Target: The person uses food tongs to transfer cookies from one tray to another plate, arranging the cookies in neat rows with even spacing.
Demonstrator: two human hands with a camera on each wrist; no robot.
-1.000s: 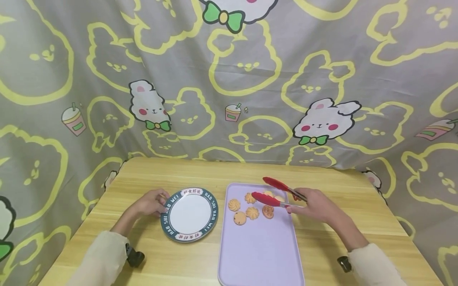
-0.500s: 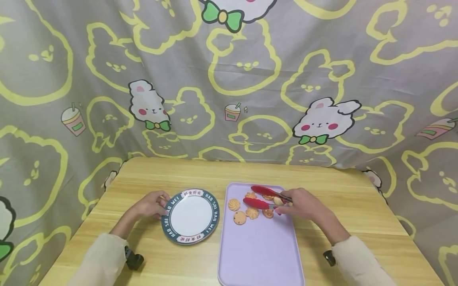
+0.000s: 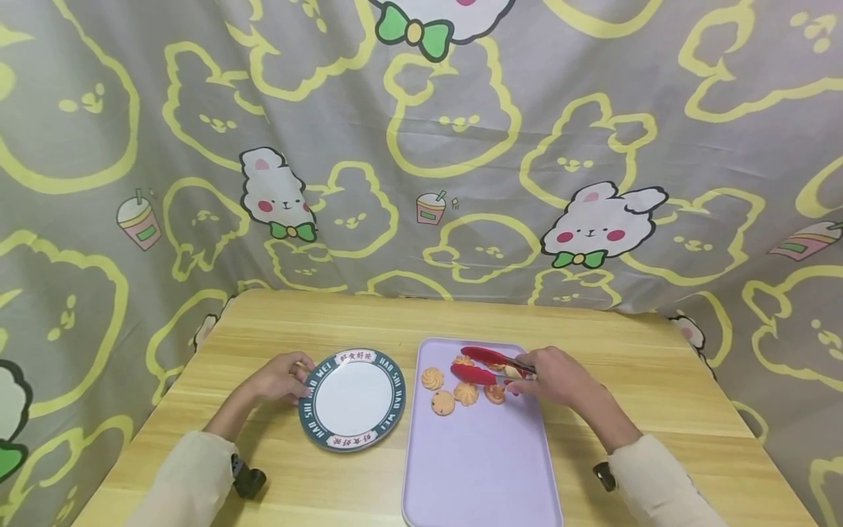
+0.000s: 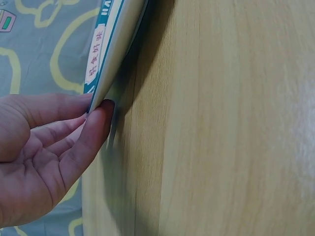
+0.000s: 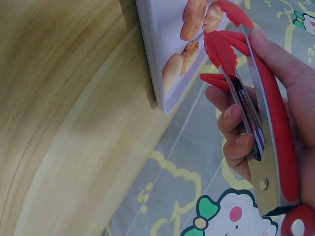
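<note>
My left hand (image 3: 276, 379) pinches the rim of a round plate (image 3: 352, 399) with a white middle and a dark green lettered border. In the left wrist view thumb and finger lie on either face of the plate (image 4: 110, 59), with its underside showing above the table. My right hand (image 3: 560, 377) grips red-tipped metal tongs (image 3: 476, 375) over the far end of a lilac tray (image 3: 481, 461). Between the spread tong tips is a ridged cookie (image 5: 212, 18), in the right wrist view. The tongs partly hide the cookies behind them.
Several cookies lie at the tray's far end, among them a swirled cookie (image 3: 432, 378), a round dotted cookie (image 3: 443, 402) and a pretzel-shaped cookie (image 3: 495, 394). A patterned curtain (image 3: 356, 146) hangs behind the wooden table (image 3: 316, 490).
My right hand has moved the tongs left and down over the cookies, and their tips stand closer together. The plate has shifted very slightly right in my left hand.
</note>
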